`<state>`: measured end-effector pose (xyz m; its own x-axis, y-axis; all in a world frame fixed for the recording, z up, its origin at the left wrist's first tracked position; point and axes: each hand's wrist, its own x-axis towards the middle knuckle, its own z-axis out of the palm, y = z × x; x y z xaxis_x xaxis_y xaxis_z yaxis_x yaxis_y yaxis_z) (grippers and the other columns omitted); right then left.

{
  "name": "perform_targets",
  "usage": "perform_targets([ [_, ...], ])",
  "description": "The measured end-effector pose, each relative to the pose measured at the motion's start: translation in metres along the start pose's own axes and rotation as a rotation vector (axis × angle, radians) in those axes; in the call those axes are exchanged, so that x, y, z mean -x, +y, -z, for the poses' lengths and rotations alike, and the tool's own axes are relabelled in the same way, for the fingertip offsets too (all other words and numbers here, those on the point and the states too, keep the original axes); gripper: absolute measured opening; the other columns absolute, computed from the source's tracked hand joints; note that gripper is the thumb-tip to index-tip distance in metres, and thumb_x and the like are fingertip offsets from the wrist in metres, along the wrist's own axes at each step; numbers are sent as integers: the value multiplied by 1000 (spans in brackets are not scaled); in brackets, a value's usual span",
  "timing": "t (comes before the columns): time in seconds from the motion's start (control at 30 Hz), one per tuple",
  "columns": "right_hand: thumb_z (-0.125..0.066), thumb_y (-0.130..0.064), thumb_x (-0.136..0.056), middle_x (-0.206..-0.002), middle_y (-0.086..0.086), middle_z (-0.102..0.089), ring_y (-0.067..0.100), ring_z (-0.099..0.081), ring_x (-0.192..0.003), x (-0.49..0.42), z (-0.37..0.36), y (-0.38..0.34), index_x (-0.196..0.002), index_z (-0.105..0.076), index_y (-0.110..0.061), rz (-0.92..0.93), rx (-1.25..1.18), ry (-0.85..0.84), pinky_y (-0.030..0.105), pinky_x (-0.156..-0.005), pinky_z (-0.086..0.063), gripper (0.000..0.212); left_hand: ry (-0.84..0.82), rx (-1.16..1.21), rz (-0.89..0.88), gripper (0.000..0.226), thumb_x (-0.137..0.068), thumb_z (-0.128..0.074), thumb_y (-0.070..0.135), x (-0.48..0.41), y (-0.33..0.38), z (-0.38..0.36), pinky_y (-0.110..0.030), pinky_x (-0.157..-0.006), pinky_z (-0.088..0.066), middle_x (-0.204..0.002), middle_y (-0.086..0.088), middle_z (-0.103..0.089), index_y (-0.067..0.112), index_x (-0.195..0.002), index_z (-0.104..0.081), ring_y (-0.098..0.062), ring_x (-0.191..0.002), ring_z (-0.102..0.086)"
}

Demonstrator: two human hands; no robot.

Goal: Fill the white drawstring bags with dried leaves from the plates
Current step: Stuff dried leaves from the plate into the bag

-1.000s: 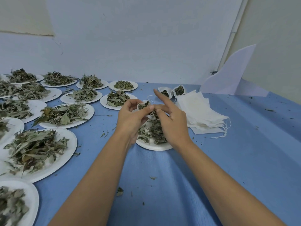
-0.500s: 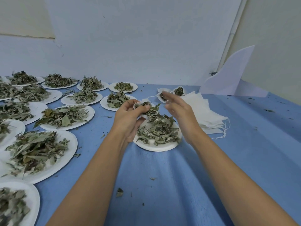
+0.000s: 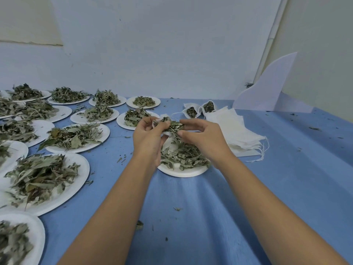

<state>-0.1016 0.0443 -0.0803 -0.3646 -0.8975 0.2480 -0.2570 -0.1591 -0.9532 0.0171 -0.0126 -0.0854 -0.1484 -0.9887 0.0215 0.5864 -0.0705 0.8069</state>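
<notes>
Just above the near plate (image 3: 183,174) is where I hold the bag (image 3: 167,133), so anything I drop lands back on the pile. My left hand (image 3: 148,136) pinches its rim, fingers (image 3: 146,121) curled, to spread the mouth. That mouth faces sideways at my right hand (image 3: 202,136), bag lying roughly crosswise, though fingers hide most of it. Right fingertips (image 3: 181,122) pinch a wad of leaves (image 3: 174,125) at the opening. Beyond the plate sit two filled bags (image 3: 192,112); empties (image 3: 233,131) are stacked to its right.

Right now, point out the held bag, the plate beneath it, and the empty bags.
held bag (image 3: 166,133): head view, white lower edge.
plate (image 3: 183,174): head view, near rim.
empty bags (image 3: 233,129): head view, top sheet.
</notes>
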Motion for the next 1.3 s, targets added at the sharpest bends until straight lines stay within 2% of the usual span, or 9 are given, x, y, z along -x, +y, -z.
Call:
perform_targets([
  [0.17, -72, 0, -79, -75, 1, -70, 7, -68, -67, 3, -7, -2, -91, -71, -12, -66, -203, 5, 15, -68, -54, 17, 17, -103, -46, 27, -83, -65, -6, 2, -7, -2, -25, -69, -52, -90, -3, -62, 18, -84, -51, -12, -76, -61],
  [0.3, -73, -1, -78, -76, 4, -72, 8, -68, -68, 2, -8, -4, -88, -72, -11, -51, -171, 74, 20, -73, -57, 14, 40, -205, -119, 27, -81, -67, -5, 3, -8, -4, -27, -67, -52, -96, -6, -61, 19, -82, -53, -16, -77, -60],
  [0.4, -74, -6, -77, -75, 2, -74, 10, -71, -71, 1, -11, -5, -84, -75, -15, 18, -25, 130, 29, -79, -58, 12, 45, -314, -221, 25, -79, -68, -5, 5, -8, -5, -34, -74, -52, -85, 2, -60, 18, -79, -56, -17, -75, -58],
  [0.5, -74, -11, -76, -73, -3, -74, 9, -71, -73, 2, -14, -5, -80, -76, -22, 48, 51, 151, 33, -83, -57, 12, 32, -404, -287, 21, -80, -69, 0, 8, -10, -4, -23, -69, -51, -82, 6, -63, 18, -80, -60, -11, -71, -59],
  [0.67, -72, -10, -80, -80, -4, -75, 12, -71, -80, 3, -11, -1, -74, -75, -27, -16, -69, 153, 34, -87, -56, 18, -16, -438, -223, 6, -83, -70, 14, 8, -11, -2, -26, -71, -56, -85, 3, -71, 18, -88, -69, -12, -76, -66],
  [0.83, -48, -6, -86, -83, 6, -75, 16, -72, -75, 1, -10, -9, -79, -74, -10, -124, -339, 118, 26, -81, -57, 27, -131, -527, -241, 28, -76, -68, 3, 7, -11, 0, -9, -56, -48, -78, 16, -67, 24, -94, -64, 10, -67, -61],
  [1.0, -46, -8, -83, -75, 0, -69, 22, -67, -78, 4, -15, -12, -83, -68, -22, -71, -95, 133, 33, -76, -55, 26, -170, -673, -304, 35, -70, -78, 6, 4, -11, 8, -14, -72, -50, -100, 11, -65, 27, -92, -61, 0, -97, -58],
  [1.13, -47, -15, -84, -65, -25, -66, -11, -55, -64, 4, -14, -11, -93, -58, -29, -8, 86, 99, 8, -55, -41, 20, -116, -699, -339, 24, -69, -82, 15, 2, -8, 12, -24, -79, -48, -93, 11, -68, 28, -78, -63, -2, -94, -59],
  [1.3, -52, -19, -87, -75, -9, -70, 1, -56, -72, 0, -3, -9, -95, -61, -23, 6, 78, 212, 22, -66, -44, 13, -141, -678, -299, 25, -70, -81, 10, 2, -4, 11, -28, -78, -53, -87, 10, -67, 28, -73, -64, -10, -91, -61],
])
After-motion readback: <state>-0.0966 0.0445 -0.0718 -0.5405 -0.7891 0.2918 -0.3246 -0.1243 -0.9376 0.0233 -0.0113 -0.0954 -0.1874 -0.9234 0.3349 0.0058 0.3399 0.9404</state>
